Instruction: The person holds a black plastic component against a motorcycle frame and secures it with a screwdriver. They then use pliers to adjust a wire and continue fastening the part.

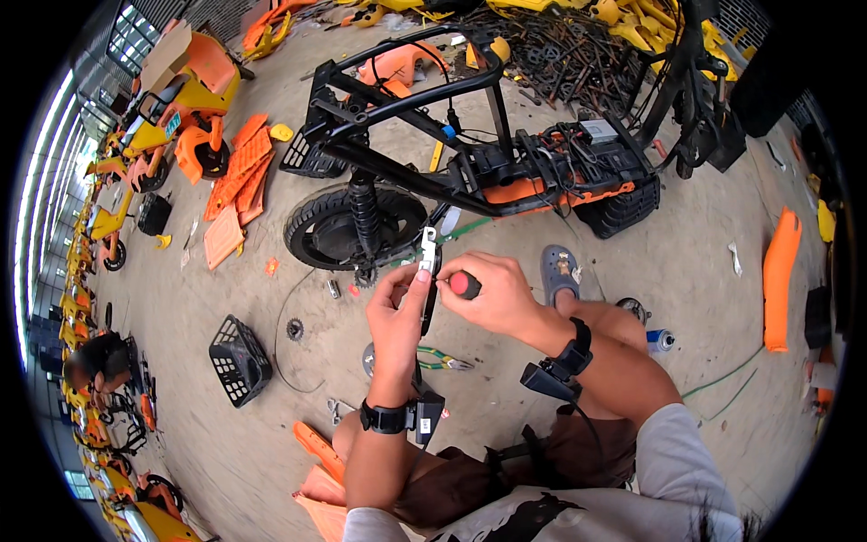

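we see a person's two bare hands raised above a concrete floor (226,434). the left hand (397,316) has its grip clamped on a small white metal bracket (427,248), held upright at the fingertips. the right hand (497,294) is closed around a screwdriver with a red handle (464,285), its tip meeting the bracket. just beyond stands a stripped black scooter frame (433,135). green-handled pliers (442,361) lie on the floor below the hands, a black basket (237,359) to the left.

Single head-worn fisheye view, looking steeply down and forward. The stripped scooter frame (470,154) lies just beyond the raised hands, near the camera.
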A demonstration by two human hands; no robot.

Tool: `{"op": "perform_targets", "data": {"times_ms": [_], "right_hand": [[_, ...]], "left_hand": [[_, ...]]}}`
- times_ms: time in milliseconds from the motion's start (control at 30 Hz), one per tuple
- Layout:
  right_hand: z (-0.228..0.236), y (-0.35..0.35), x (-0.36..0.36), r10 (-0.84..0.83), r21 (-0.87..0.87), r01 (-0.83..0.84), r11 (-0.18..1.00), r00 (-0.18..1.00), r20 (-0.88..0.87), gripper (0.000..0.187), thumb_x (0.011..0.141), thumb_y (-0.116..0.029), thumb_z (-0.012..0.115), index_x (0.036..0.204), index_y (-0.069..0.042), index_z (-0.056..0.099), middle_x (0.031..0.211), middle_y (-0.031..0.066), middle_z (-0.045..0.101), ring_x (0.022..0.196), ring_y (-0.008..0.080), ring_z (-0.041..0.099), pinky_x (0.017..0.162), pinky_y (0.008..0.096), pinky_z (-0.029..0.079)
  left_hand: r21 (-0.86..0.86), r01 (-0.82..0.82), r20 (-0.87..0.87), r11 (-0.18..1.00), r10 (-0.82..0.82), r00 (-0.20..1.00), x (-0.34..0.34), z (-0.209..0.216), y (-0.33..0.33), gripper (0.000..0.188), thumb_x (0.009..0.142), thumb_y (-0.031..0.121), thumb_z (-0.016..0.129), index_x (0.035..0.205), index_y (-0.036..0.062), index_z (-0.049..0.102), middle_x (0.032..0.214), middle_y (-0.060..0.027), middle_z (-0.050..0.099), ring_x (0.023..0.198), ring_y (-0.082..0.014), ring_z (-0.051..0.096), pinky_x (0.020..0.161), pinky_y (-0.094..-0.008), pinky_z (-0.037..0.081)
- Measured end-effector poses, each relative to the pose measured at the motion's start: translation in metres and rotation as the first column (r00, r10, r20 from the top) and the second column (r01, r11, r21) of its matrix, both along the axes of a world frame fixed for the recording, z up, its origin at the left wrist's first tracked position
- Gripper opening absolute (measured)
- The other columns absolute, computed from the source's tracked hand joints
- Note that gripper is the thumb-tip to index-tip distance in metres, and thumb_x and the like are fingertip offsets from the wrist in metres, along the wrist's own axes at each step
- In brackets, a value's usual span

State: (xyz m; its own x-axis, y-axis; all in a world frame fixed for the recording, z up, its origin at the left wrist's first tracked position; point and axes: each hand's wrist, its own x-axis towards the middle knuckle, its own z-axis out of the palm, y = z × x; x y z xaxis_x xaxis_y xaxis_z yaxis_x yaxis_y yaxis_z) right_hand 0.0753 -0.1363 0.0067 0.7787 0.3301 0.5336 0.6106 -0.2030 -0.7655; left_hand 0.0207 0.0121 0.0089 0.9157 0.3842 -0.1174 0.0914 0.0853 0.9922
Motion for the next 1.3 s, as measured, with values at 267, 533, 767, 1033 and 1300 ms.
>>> {"op": "perform_targets", "data": {"times_ms": [267, 533, 767, 1033, 1300], "right_hand": [[-0.003, -0.0001, -0.0002, 0.001, 0.007, 0.0, 1.0, 0.999, -0.042, 0.013, 0.075, -0.007, 0.073, 0.086, -0.003, 0.066, 0.078, 0.0103, 0.067, 0.069, 0.0274, 0.067, 0.062, 0.0335, 0.052], [-0.0033, -0.0014, 0.0008, -0.008, 0.011, 0.008, 1.0, 1.0, -0.018, 0.014, 0.075, -0.008, 0.074, 0.087, -0.003, 0.066, 0.078, 0.0115, 0.068, 0.069, 0.0288, 0.067, 0.061, 0.035, 0.052], [-0.0037, -0.0012, 0.0007, -0.015, 0.019, 0.015, 1.0, 1.0, -0.003, 0.013, 0.075, -0.008, 0.074, 0.084, -0.003, 0.067, 0.075, 0.0118, 0.067, 0.065, 0.0294, 0.066, 0.058, 0.0353, 0.052], [-0.0034, 0.0013, -0.0003, -0.015, 0.037, 0.015, 0.999, 1.0, -0.012, 0.013, 0.074, -0.008, 0.074, 0.083, -0.003, 0.066, 0.074, 0.0116, 0.067, 0.065, 0.0295, 0.066, 0.057, 0.0355, 0.052], [-0.0047, 0.0022, -0.0004, -0.01, 0.061, 0.013, 0.998, 0.998, -0.059, 0.013, 0.076, -0.01, 0.075, 0.082, -0.003, 0.066, 0.075, 0.0114, 0.068, 0.066, 0.0294, 0.066, 0.059, 0.0351, 0.052]], "left_hand": [[0.052, -0.027, -0.018, 0.998, 0.028, 0.999, -0.0002, 0.0011, -0.0027, 0.026, 0.094, 0.022, 0.066, 0.107, -0.0002, 0.066, 0.079, 0.0051, 0.058, 0.067, -0.0018, 0.043, 0.058, -0.0189, 0.032], [-0.007, -0.05, -0.038, 0.999, 0.049, 0.998, 0.0005, -0.0001, -0.0024, 0.025, 0.094, 0.018, 0.068, 0.107, -0.0029, 0.066, 0.084, 0.0024, 0.063, 0.071, -0.0018, 0.049, 0.06, -0.018, 0.035], [-0.015, -0.049, -0.02, 0.999, 0.048, 0.999, 0.0005, 0.0, -0.0034, 0.026, 0.093, 0.019, 0.069, 0.106, -0.0024, 0.066, 0.078, 0.005, 0.059, 0.065, -0.0008, 0.042, 0.055, -0.0184, 0.03], [-0.006, -0.076, -0.038, 0.997, 0.076, 0.996, 0.0007, 0.0019, -0.005, 0.027, 0.093, 0.021, 0.069, 0.106, -0.0017, 0.066, 0.076, 0.006, 0.057, 0.063, -0.001, 0.04, 0.054, -0.0189, 0.028], [0.051, -0.066, -0.029, 0.997, 0.067, 0.997, -0.0009, 0.0027, -0.0044, 0.026, 0.093, 0.023, 0.067, 0.107, 0.0009, 0.065, 0.073, 0.0072, 0.052, 0.06, -0.0013, 0.037, 0.052, -0.0184, 0.027]]}}
